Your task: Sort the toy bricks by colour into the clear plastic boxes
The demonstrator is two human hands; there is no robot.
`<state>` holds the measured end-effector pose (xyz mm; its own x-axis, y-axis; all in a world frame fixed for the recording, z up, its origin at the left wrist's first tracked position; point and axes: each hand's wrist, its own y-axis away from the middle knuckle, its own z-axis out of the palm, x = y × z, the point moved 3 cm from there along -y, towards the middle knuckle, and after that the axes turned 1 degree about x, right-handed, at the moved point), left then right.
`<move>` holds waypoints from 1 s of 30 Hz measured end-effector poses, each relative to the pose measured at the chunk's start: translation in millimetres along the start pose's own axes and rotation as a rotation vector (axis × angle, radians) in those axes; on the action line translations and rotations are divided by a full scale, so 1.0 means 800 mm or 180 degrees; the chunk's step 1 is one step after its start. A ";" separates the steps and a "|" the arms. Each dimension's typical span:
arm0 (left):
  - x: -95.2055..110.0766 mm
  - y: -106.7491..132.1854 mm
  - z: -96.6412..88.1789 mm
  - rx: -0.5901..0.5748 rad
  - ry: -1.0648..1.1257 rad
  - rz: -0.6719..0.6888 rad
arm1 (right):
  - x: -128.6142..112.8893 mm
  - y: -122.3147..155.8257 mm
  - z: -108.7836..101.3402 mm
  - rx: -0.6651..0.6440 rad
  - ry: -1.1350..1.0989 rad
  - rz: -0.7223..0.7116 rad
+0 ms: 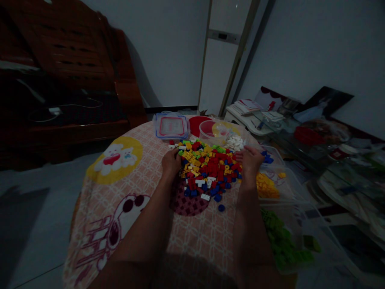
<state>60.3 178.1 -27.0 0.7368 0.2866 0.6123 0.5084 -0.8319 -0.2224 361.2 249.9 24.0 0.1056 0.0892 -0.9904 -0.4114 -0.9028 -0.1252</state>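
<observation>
A heap of mixed toy building bricks (212,163), in red, yellow, blue, green and white, lies on the cloth-covered table. At its left edge is my left hand (172,163), fingers curled in against the bricks; what they hold, if anything, is hidden. My right hand (252,160) is at the heap's right side, its fingers stretched leftward and apart, with nothing visible in them. Just behind it sit white bricks (235,142) in a clear container. To its right are blue bricks (266,157), and nearer me yellow bricks (267,185) and green bricks (281,237), in clear boxes.
At the table's far edge stand a lidded box with blue trim (171,127) and a round clear tub (207,132). A cluttered glass side table (281,127) is on the right. On the left is a wooden bench (81,52). A patterned tablecloth (198,241) covers the table.
</observation>
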 end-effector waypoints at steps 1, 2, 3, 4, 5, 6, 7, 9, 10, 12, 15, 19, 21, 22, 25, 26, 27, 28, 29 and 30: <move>0.000 0.000 0.000 -0.0002 -0.0009 0.0007 | 0.000 0.003 0.005 -0.0340 0.0200 0.0112; 0.001 0.000 0.000 -0.0005 -0.0017 0.0016 | 0.001 0.007 0.010 -0.0639 0.0448 0.0176; 0.002 0.001 -0.001 -0.0003 -0.0021 0.0019 | 0.001 0.011 0.013 -0.0886 0.0720 0.0171; 0.002 0.001 -0.001 -0.0003 -0.0020 0.0019 | 0.001 0.014 0.015 -0.1068 0.0992 0.0100; 0.002 0.001 -0.002 -0.0010 -0.0016 0.0013 | 0.001 0.017 0.017 -0.1175 0.1247 -0.0016; 0.003 0.001 -0.002 -0.0019 -0.0013 0.0004 | 0.000 0.018 0.017 -0.1227 0.1473 -0.0163; 0.002 0.001 -0.002 -0.0029 -0.0015 -0.0014 | -0.001 0.019 0.017 -0.1255 0.1667 -0.0318; 0.002 0.001 -0.002 -0.0060 -0.0023 -0.0029 | -0.002 0.020 0.016 -0.1304 0.1996 -0.0578; 0.002 0.001 -0.002 -0.0069 -0.0021 -0.0020 | -0.002 0.020 0.015 -0.1335 0.2161 -0.0664; 0.002 0.001 -0.003 -0.0057 -0.0007 -0.0006 | -0.001 0.019 0.015 -0.1404 0.2499 -0.0828; 0.001 0.001 -0.003 -0.0037 0.0010 -0.0013 | 0.002 0.021 0.016 -0.1455 0.2927 -0.1090; 0.002 0.001 -0.002 -0.0053 -0.0030 -0.0057 | 0.004 0.025 0.018 -0.1555 0.3219 -0.1205; 0.002 0.001 -0.002 -0.0047 -0.0046 -0.0061 | 0.002 0.027 0.019 -0.1508 0.3272 -0.1200; 0.002 0.001 -0.002 -0.0041 -0.0049 -0.0060 | 0.001 0.027 0.018 -0.1471 0.3283 -0.1192; 0.004 0.002 -0.003 -0.0031 -0.0040 -0.0055 | -0.003 0.027 0.018 -0.1401 0.3275 -0.1149; 0.004 0.002 -0.004 -0.0038 -0.0040 -0.0055 | -0.004 0.026 0.018 -0.1398 0.3254 -0.1142; 0.005 0.002 -0.004 -0.0051 -0.0043 -0.0056 | -0.005 0.026 0.018 -0.1411 0.3215 -0.1142; 0.005 0.002 -0.005 -0.0067 -0.0050 -0.0061 | -0.005 0.025 0.019 -0.1434 0.3153 -0.1120; 0.006 0.002 -0.005 -0.0083 -0.0059 -0.0070 | -0.005 0.024 0.019 -0.1465 0.3058 -0.1058; 0.007 0.003 -0.006 -0.0098 -0.0065 -0.0079 | -0.005 0.023 0.020 -0.1484 0.2915 -0.0958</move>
<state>63.1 175.7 -20.8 0.7333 0.3169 0.6016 0.5130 -0.8385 -0.1836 338.9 239.2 24.8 0.8640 0.1602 -0.4773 0.1108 -0.9853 -0.1302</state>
